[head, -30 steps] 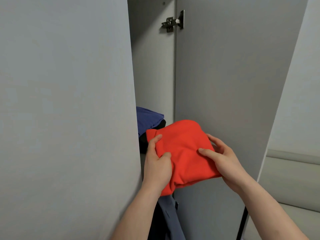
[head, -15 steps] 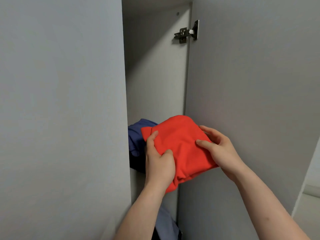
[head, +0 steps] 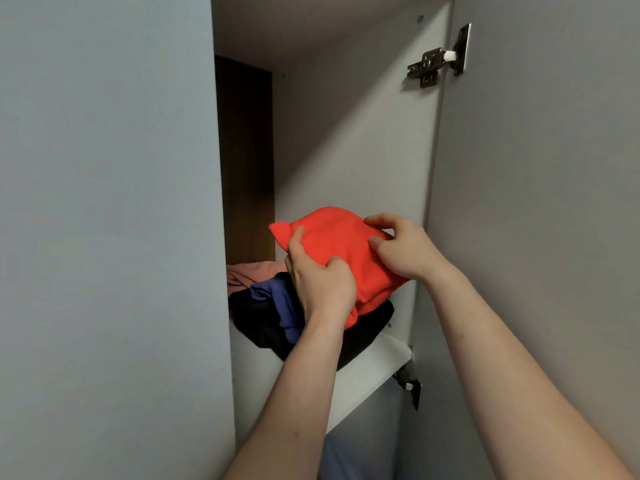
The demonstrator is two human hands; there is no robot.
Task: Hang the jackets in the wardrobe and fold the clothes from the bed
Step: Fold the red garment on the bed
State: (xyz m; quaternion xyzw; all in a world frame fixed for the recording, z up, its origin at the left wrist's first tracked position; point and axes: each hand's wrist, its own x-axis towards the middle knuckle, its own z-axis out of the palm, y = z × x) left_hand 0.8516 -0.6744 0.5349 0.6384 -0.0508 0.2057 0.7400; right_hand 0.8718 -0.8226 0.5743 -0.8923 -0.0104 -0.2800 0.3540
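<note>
A folded bright red garment [head: 337,242] is held up inside the open wardrobe, just above a pile of folded clothes on the white shelf [head: 367,375]. My left hand [head: 320,282] grips its near left edge, thumb on top. On the right side, my right hand [head: 401,247] pinches the garment with curled fingers. Under it lie a blue garment [head: 277,299], a black garment [head: 256,320] and, further back, a pink one [head: 249,271].
The closed left wardrobe door [head: 104,237] fills the left side. The open right door [head: 536,202] stands close by my right arm, with metal hinges [head: 438,60] on it. A blue-grey garment [head: 349,455] hangs below the shelf.
Both hands have lifted the red garment up and forward into the wardrobe, over the shelf's pile. The view has moved closer, showing the shelf, the black and the pink clothes.
</note>
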